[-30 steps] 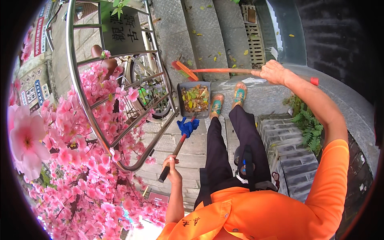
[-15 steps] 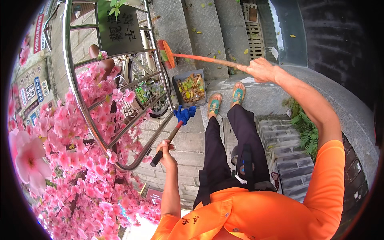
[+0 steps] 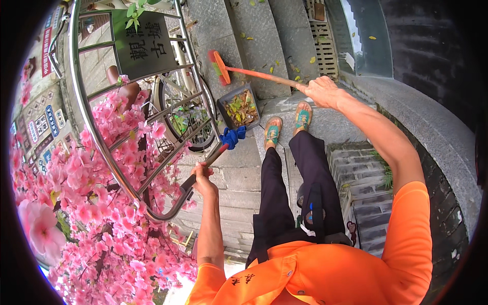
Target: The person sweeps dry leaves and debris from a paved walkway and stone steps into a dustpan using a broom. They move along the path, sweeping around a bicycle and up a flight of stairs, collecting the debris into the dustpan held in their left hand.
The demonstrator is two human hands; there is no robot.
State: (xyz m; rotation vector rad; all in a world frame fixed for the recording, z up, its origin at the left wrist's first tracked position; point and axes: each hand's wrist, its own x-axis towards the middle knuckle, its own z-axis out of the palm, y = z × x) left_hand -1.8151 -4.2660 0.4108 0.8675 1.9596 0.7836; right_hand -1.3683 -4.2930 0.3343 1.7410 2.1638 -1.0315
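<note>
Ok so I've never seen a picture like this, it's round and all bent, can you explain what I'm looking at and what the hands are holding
The picture comes from a wide fisheye camera worn on a person's head, looking down, so straight edges curve and you see their own orange shirt, dark trousers and sandalled feet. No machine here, just two bare hands. The right hand grips the orange handle of a broom, whose head rests on a stone step. The left hand holds the long handle of a dustpan filled with fallen leaves, standing on the ground in front of the feet. More leaves lie scattered on the steps. At left stand a curved metal railing, pink artificial blossoms and a bicycle wheel behind the railing.
</note>
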